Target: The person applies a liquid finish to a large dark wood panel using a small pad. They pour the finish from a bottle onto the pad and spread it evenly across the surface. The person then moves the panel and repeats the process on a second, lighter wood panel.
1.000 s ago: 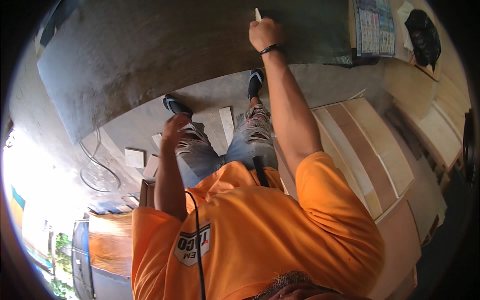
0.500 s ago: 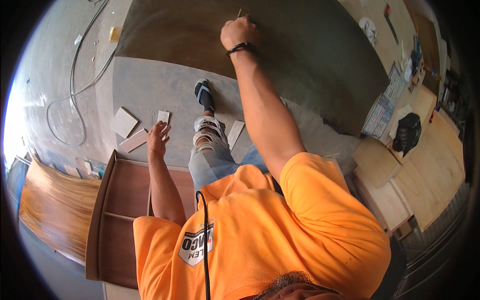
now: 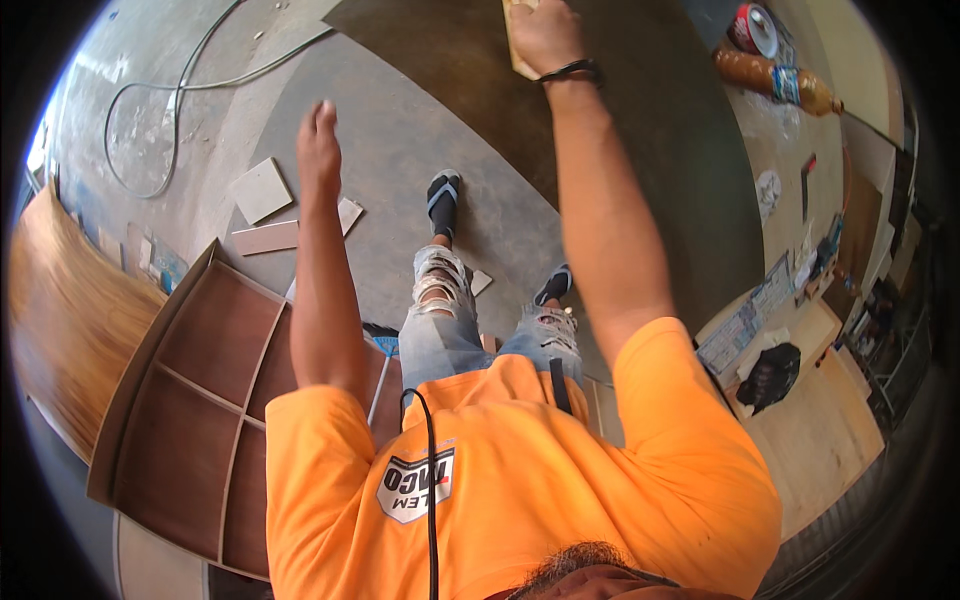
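Note:
My right hand (image 3: 548,40) is closed around a flat, pale yellow piece (image 3: 520,45) with a straight edge, partly cut off at the top of the view; I cannot tell its kind. It is over a large dark brown sheet (image 3: 650,110), and whether the piece touches the sheet I cannot make out. My left hand (image 3: 320,150) holds nothing and is raised in front of me, its fingers stretched out and slightly blurred. Close to it lie a square pale board piece (image 3: 262,190) and a narrow pinkish strip (image 3: 265,238).
A brown compartmented wooden panel (image 3: 215,340) and a glossy wood-grain sheet (image 3: 70,310) lie at my left. A hose (image 3: 175,120) loops across the floor. At right are a plastic bottle (image 3: 770,82), a red can (image 3: 752,30) and a black plastic bag (image 3: 770,375). A blue broom (image 3: 385,343) is by my leg.
My left hand has lifted and reached farther forward. My right hand has gone forward and to the right across the sheet. The view has shifted, bringing my second foot, bottle and can into sight.

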{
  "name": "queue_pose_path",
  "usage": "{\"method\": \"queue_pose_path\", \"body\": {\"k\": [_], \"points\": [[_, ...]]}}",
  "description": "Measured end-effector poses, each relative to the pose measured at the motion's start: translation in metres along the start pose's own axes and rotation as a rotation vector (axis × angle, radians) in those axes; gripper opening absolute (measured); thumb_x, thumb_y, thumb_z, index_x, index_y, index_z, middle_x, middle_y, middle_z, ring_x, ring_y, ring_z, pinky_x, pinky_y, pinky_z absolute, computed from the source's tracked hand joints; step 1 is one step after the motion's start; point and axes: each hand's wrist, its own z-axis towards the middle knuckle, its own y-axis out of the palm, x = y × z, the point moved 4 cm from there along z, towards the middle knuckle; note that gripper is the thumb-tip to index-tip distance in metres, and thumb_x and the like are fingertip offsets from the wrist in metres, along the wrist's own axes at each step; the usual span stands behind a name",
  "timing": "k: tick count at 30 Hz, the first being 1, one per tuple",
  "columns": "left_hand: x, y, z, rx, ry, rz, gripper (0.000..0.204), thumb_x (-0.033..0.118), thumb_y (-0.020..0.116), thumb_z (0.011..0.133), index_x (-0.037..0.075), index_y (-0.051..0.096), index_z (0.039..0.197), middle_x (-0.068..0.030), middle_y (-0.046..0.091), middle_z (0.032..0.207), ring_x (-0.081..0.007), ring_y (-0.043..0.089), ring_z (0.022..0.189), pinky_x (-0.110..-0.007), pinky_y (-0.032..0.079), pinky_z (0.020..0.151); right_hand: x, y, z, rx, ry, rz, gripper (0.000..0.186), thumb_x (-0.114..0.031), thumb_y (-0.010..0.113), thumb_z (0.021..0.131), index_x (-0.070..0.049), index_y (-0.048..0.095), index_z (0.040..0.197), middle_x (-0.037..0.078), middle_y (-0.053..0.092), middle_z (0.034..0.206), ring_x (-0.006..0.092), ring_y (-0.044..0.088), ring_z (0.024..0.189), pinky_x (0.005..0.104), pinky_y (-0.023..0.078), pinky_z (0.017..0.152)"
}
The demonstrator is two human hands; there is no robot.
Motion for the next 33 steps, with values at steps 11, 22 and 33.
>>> {"method": "queue_pose_path", "body": {"k": [11,22,33], "points": [[0.072,0.056,0.123,-0.155,0.15,0.19,0.062,0.045,0.049,0.089,0.0,0.04,0.132,-0.0185,0.045,0.133,-0.0304,0.044,0.12,-0.042,0.034,0.099,-0.065,0.03,0.03,-0.303,-0.69,-0.65,0.023,-0.009,0.046,0.082,-0.013,0.062,0.098,0.008,0.061,0.106,0.0278,0.055,0.107,0.0504,0.04,0.089],[0.052,0.08,0.099,0.031,0.087,0.096,0.061,0.046,0.043,0.092,0.003,0.039,0.136,-0.0188,0.038,0.14,-0.0311,0.031,0.131,-0.04,0.025,0.107,0.101,-0.023,-0.056,-0.34,-0.943,-0.837,0.032,-0.007,0.046,0.083,-0.023,0.058,0.108,-0.001,0.06,0.101,0.0181,0.057,0.102,0.0538,0.028,0.095],[0.059,0.086,0.086,0.101,-0.112,0.302,0.051,0.043,0.037,0.092,0.027,0.033,0.14,-0.0057,0.041,0.137,-0.0285,0.047,0.112,-0.051,0.036,0.09,0.321,-0.124,-0.211,-0.313,-0.565,-0.745,0.033,-0.01,0.048,0.083,-0.021,0.057,0.112,0.0,0.056,0.113,0.022,0.05,0.115,0.0596,0.02,0.105]]}}
